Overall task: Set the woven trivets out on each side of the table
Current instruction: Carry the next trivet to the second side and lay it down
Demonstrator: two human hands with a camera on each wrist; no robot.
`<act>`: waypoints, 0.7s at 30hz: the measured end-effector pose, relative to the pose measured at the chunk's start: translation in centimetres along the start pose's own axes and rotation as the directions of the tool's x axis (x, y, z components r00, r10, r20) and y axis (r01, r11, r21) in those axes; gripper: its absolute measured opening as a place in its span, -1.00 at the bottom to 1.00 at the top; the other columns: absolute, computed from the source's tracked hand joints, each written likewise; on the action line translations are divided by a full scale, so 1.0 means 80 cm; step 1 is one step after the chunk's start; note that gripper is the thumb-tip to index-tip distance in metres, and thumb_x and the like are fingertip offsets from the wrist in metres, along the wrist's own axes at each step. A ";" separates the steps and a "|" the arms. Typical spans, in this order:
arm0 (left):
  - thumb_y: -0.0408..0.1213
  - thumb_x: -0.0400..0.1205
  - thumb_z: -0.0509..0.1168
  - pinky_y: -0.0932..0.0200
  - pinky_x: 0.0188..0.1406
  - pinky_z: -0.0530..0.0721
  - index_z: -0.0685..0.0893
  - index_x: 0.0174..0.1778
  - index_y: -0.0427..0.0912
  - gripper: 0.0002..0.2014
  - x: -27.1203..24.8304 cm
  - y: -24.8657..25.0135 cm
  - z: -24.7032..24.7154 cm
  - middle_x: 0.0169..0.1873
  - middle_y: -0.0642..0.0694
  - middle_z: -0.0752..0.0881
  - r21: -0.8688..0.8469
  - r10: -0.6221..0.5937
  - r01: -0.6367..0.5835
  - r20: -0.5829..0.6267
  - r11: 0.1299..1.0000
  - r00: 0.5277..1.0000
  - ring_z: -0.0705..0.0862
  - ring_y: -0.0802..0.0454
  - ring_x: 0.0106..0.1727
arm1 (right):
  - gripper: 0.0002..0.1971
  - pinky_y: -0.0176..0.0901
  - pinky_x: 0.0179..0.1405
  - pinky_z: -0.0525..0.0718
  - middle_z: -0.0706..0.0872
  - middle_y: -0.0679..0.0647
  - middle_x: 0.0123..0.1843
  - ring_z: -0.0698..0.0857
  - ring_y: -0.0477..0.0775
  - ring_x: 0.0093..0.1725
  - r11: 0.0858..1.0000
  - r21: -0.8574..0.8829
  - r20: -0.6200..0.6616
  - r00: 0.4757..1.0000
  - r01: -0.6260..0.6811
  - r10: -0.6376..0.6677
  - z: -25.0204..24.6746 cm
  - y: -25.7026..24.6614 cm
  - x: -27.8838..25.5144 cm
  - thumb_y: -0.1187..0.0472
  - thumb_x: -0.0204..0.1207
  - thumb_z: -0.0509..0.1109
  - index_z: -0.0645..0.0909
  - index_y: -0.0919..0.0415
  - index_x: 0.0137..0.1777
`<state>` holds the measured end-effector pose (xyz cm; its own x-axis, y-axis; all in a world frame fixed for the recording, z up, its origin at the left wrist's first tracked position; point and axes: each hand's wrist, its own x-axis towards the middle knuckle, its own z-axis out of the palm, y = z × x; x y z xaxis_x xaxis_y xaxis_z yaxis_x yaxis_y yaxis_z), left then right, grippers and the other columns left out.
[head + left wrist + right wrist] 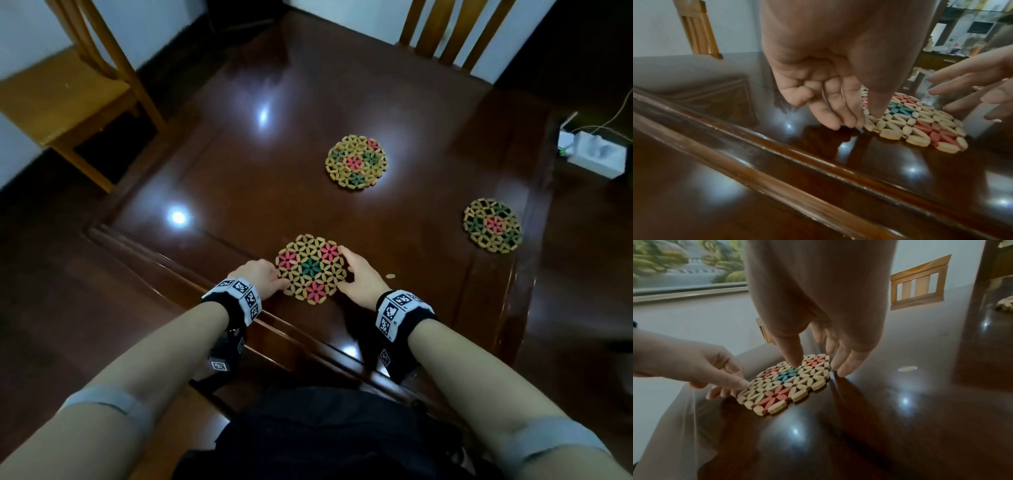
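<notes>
Three round woven trivets with pink and green flower patterns lie on the dark glossy table (267,164). The nearest trivet (311,269) lies flat by the near edge, between my two hands. My left hand (279,279) pinches its left rim, with the thumb (877,112) on top and curled fingers at the edge on the table. My right hand (344,270) has its thumb (792,360) pressing on the trivet (785,384) and straight fingers touching the table by the right rim. A second trivet (356,161) sits mid-table and a third trivet (493,230) near the right edge.
One wooden chair (78,92) stands at the far left and another chair (455,31) at the far side. A small coin-like disc (390,276) lies right of my right hand. A white device with cables (592,154) sits beyond the table's right edge. A raised moulding (164,263) runs along the near edge.
</notes>
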<state>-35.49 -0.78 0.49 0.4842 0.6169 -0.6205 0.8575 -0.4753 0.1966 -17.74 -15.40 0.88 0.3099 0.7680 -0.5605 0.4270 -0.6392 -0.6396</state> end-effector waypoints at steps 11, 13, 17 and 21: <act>0.08 0.60 0.26 -0.11 0.44 0.44 0.34 0.55 0.07 -0.41 0.028 -0.004 0.000 0.56 0.04 0.39 0.240 0.355 -0.310 -0.178 0.920 0.918 0.35 -0.05 0.56 | -0.34 0.19 0.57 0.34 0.18 -0.04 0.72 0.14 0.16 0.67 0.921 -0.389 -0.087 0.996 -0.028 -0.007 0.016 0.018 0.013 -0.05 0.58 0.30 0.17 -0.13 0.65; 0.11 0.61 0.23 -0.10 0.50 0.36 0.27 0.59 0.07 -0.38 0.039 -0.006 -0.002 0.62 0.07 0.29 0.322 0.426 -0.368 -0.134 0.873 0.895 0.23 -0.02 0.63 | -0.33 0.18 0.58 0.33 0.21 -0.04 0.71 0.14 0.14 0.67 0.924 -0.378 -0.128 0.992 -0.047 -0.002 0.026 0.019 0.012 -0.04 0.56 0.34 0.19 -0.11 0.65; 0.16 0.64 0.13 -0.08 0.54 0.26 0.17 0.64 0.06 -0.35 0.061 -0.017 -0.014 0.66 0.08 0.22 0.418 0.561 -0.503 -0.018 0.756 0.828 0.12 0.00 0.67 | -0.30 0.15 0.65 0.23 0.19 -0.06 0.72 0.11 0.09 0.70 0.946 -0.310 -0.192 0.981 -0.100 0.041 0.043 0.020 0.006 -0.04 0.53 0.38 0.19 -0.10 0.65; 0.16 0.64 0.12 -0.09 0.56 0.21 0.16 0.65 0.03 -0.34 0.070 -0.032 -0.023 0.66 0.07 0.20 0.450 0.656 -0.601 0.042 0.661 0.754 0.09 -0.02 0.68 | -0.27 0.16 0.70 0.11 0.17 -0.06 0.73 0.06 0.07 0.72 0.957 -0.237 -0.250 0.962 -0.168 0.107 0.067 0.012 -0.004 -0.03 0.50 0.44 0.22 -0.10 0.63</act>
<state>-34.63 5.05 -2.08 0.9201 0.1265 -0.3707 0.1979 -0.9669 0.1611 -21.98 -16.50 -2.41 0.5561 0.6810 -0.4764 0.5582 -0.7307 -0.3930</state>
